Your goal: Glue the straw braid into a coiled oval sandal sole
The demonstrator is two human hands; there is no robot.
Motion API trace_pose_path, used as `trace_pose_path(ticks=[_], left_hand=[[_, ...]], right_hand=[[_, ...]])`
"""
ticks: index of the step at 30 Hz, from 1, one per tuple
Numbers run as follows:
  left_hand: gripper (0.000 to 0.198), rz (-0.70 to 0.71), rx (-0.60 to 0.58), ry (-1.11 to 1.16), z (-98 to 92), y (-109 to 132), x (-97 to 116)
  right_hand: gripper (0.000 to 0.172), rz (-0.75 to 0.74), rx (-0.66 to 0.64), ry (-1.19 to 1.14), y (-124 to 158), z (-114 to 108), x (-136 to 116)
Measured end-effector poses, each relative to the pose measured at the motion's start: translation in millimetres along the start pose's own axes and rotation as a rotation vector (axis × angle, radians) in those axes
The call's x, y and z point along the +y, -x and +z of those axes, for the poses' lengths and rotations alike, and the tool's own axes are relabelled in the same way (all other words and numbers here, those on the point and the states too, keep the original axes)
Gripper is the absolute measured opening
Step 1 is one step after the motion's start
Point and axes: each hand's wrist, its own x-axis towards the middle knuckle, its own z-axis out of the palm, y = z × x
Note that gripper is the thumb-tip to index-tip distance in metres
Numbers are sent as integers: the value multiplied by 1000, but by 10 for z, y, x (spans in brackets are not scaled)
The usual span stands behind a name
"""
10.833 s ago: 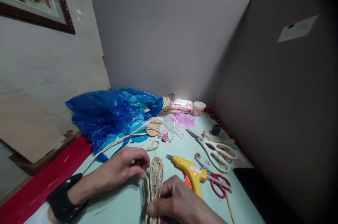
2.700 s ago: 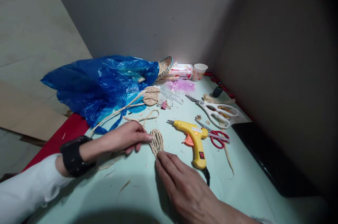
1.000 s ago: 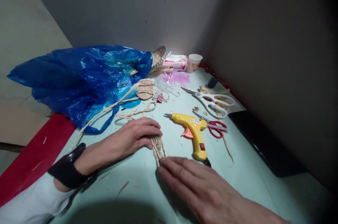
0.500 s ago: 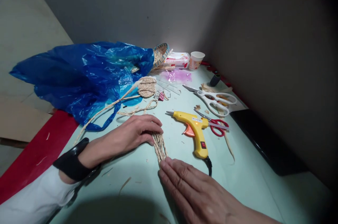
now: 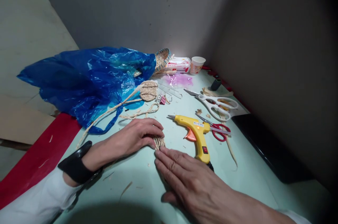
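Observation:
A small piece of braided straw cord, its strands side by side, lies on the pale green table top. My left hand grips its far end between thumb and curled fingers. My right hand lies flat over the near part, fingers stretched out together, hiding most of the piece. Just to the right rests a yellow hot glue gun with a glue stick in its back and a lit spot on its side. Beyond my left hand are a wound straw braid and a loose length of straw cord.
A blue plastic bag covers the back left, with a woven basket poking out. White-handled scissors, red-handled scissors, a dark thread spool and a black slab lie right. A paper cup stands behind.
My right hand has slid forward along the braided piece, closer to my left hand, and covers more of it. The view has shifted slightly; my left hand keeps its grip.

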Motion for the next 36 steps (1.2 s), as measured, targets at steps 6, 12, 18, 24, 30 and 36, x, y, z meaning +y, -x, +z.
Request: trace_pose_path(ticks=[6,12,18,24,30,36], left_hand=[[27,-54,58,-37,-27,7,58],[24,-9,318,-263,43,276,135],[49,-41,183,-370,224,465,165],[43,38,169,-346,231,371,125],[48,80,152,-410,225,344,118],[43,99,157,-459,207,341,161]], right_hand=[[49,9,57,87,15,69,-47],[51,-31,124,-31,43,221,15],[61,-24,108,-115,77,422,42],[65,11,140,-136,71,483,30],[58,-17,-6,-117,10,456,38],[53,-9,-13,-125,-56,459,26]])
